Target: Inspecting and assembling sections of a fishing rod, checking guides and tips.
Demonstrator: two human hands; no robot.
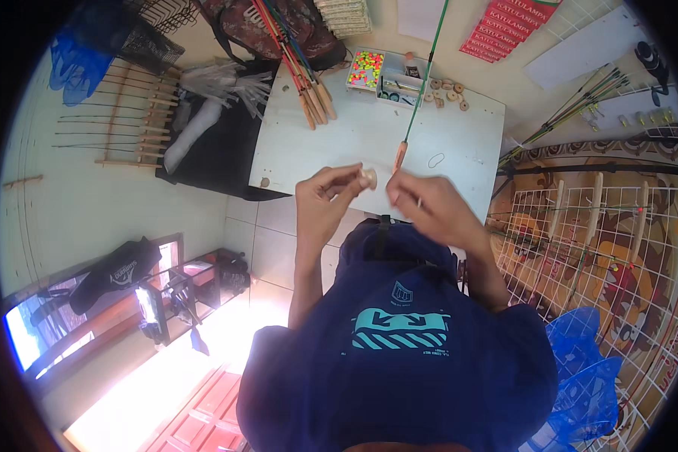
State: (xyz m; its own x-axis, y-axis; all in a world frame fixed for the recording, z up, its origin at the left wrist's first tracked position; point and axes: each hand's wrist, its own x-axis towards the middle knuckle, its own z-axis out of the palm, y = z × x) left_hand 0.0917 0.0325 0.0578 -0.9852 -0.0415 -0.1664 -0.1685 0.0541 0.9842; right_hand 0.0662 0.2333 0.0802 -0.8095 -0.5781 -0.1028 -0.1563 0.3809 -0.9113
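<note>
My left hand [330,192] pinches a small pale roll [368,176], perhaps tape or thread, between thumb and fingertips above the table's near edge. Just to its right, my right hand [429,203] is blurred, its fingers curled by the lower end of a cork rod handle [400,155]; whether they grip it cannot be made out. From that handle a thin green fishing rod blank [421,93] runs up and away over the white table [344,138]. A small loop of cord [436,160] lies on the tabletop right of the handle.
Several rods with cork handles [314,104] lie at the table's back left. A box of bright floats [365,69], a divided white tray [398,87] and cork rings [457,88] are along the back. A white wire grid [587,237] stands at the right; black cloth [220,147] lies left.
</note>
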